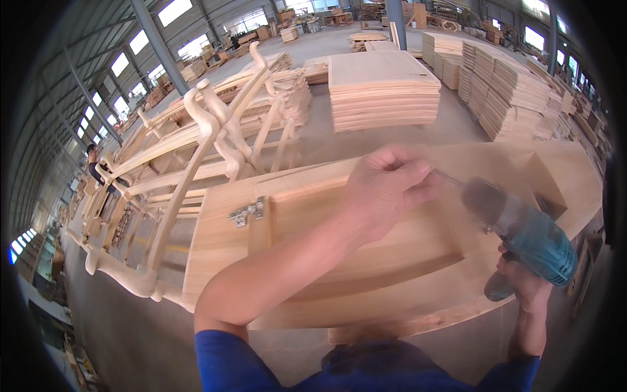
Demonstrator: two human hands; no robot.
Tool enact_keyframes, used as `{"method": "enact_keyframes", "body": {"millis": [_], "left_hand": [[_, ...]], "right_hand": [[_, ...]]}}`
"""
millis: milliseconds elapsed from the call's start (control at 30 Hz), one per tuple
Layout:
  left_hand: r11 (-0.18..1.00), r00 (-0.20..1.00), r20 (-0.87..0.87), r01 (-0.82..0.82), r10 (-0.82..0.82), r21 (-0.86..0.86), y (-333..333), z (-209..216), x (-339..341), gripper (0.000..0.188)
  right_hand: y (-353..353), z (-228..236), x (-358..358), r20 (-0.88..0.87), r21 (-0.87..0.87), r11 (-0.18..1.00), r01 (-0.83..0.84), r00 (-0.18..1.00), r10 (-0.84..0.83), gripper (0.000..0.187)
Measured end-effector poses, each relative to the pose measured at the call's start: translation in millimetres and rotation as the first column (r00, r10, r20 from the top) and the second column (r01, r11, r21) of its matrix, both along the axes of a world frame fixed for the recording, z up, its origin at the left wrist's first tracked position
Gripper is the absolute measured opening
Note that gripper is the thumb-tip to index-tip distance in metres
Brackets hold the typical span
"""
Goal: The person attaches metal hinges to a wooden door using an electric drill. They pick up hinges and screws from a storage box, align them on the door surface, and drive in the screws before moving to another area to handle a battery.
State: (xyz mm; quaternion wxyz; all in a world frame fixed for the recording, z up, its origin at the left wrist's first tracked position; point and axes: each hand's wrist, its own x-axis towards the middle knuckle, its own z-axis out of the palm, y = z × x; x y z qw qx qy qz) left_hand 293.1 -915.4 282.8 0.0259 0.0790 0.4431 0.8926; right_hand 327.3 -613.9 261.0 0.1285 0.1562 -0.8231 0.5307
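My right hand [522,281] is wrapped round the grip of a teal and black cordless drill [539,242], somewhat blurred, with its bit pointing left. At the bit's tip, the fingers of my left hand [395,179] are pinched together; whatever lies between them is too small to make out. Below both hands lies a pale wooden cabinet door [385,261] with a framed, recessed panel. A metal hinge [247,212] sits at the door's left end, beyond my left forearm.
Curved-leg wooden frames [209,130] stand to the left. Beyond the door is a stack of flat panels [384,91], with more stacked boards [503,88] at the far right. A person [95,166] is at the far left. Blue-grey posts [159,46] rise from the floor.
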Motion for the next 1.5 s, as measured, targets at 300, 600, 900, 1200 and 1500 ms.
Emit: {"method": "enact_keyframes", "body": {"millis": [300,600,900,1200,1500], "left_hand": [[0.989,0.989,0.022,-0.147,0.147,0.005,-119,-12,68,0.011],[0.979,0.982,0.026,-0.191,0.189,0.078,-205,-23,123,0.012],[0.976,0.977,0.041,-0.21,0.208,0.054,-253,-41,150,0.012],[0.892,0.964,-0.107,-0.266,0.244,-0.365,-288,-60,140,0.011],[0.48,0.921,-0.328,-0.389,0.208,-0.786,-300,-70,117,0.009]], "right_hand": [[-104,-2,16,-0.177,0.412,0.905,-0.109,0.964,0.197,0.035],[-191,20,49,-0.014,0.243,0.9,-0.36,0.927,0.375,0.029],[-230,34,56,0.026,0.363,0.807,-0.466,0.871,0.491,0.029],[-243,46,26,-0.267,0.727,0.571,-0.381,0.608,0.747,0.014],[-315,109,15,0.111,0.559,0.65,-0.515,0.823,0.557,0.028]]}}
